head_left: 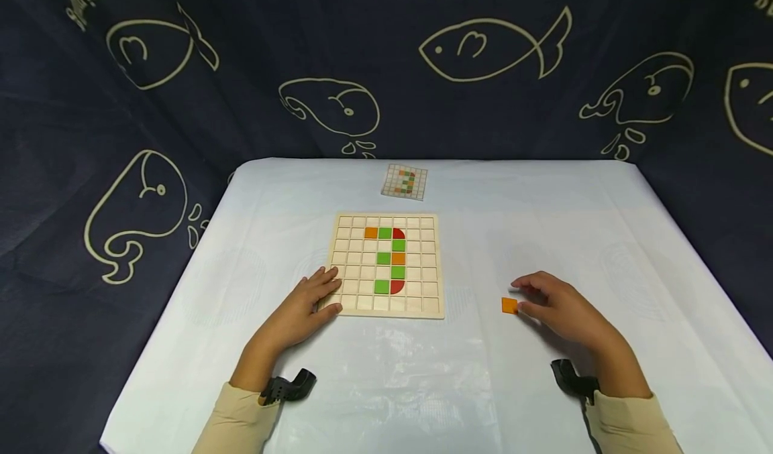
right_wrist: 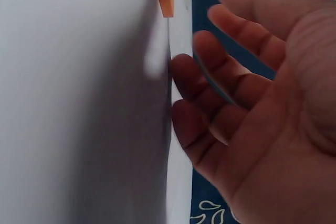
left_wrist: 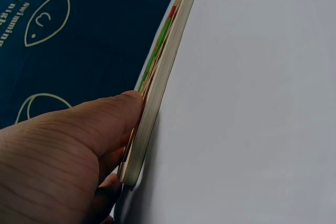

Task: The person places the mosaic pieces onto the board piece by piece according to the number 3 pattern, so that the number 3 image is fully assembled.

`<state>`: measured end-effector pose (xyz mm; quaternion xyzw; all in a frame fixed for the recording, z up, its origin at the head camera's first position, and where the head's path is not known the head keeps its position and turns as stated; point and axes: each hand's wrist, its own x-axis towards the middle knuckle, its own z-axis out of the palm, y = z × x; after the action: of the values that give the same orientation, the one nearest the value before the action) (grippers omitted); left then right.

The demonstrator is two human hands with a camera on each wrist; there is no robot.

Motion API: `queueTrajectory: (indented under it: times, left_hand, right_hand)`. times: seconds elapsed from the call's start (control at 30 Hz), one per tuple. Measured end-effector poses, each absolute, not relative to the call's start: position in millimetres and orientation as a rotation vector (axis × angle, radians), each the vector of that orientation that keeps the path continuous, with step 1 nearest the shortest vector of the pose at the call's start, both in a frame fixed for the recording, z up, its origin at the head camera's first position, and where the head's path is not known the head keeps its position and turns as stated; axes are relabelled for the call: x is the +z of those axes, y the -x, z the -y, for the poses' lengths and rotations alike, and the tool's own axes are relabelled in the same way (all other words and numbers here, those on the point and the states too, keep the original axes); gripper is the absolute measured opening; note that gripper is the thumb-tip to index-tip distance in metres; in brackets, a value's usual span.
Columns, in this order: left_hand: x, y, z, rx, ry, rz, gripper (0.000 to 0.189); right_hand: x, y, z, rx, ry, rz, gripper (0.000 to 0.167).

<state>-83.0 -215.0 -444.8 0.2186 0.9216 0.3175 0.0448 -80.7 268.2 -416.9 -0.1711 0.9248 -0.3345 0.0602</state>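
A light wooden grid board (head_left: 425, 305) lies in the middle of the table, bearing green and orange square tiles and two red quarter-round tiles in a pattern like a 3. My left hand (head_left: 302, 311) rests on the board's near left corner, fingers loosely extended over its edge; in the left wrist view the thumb touches the rim. To the right of the board, a loose orange square tile (head_left: 509, 305) lies on the cloth. My right hand (head_left: 561, 310) is beside that tile, thumb close to its right edge, fingers loosely bent with nothing held. Whether the thumb touches the tile, I cannot tell.
Behind the board lies a small pattern card (head_left: 389, 180) showing a similar coloured grid. White cloth (head_left: 392, 387) covers the table. A dark blue curtain (head_left: 338, 31) with fish drawings hangs behind and to both sides. Black wrist mounts (head_left: 291, 385) sit at both cuffs.
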Motion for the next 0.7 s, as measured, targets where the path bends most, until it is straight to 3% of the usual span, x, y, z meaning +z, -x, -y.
queueTrajectory:
  times: [0.7]
  left_hand:
    - [-445,83,214,0.960,-0.642,-2.819,0.056]
  right_hand:
    - [-433,84,-267,-0.950,0.704,-2.780,0.031]
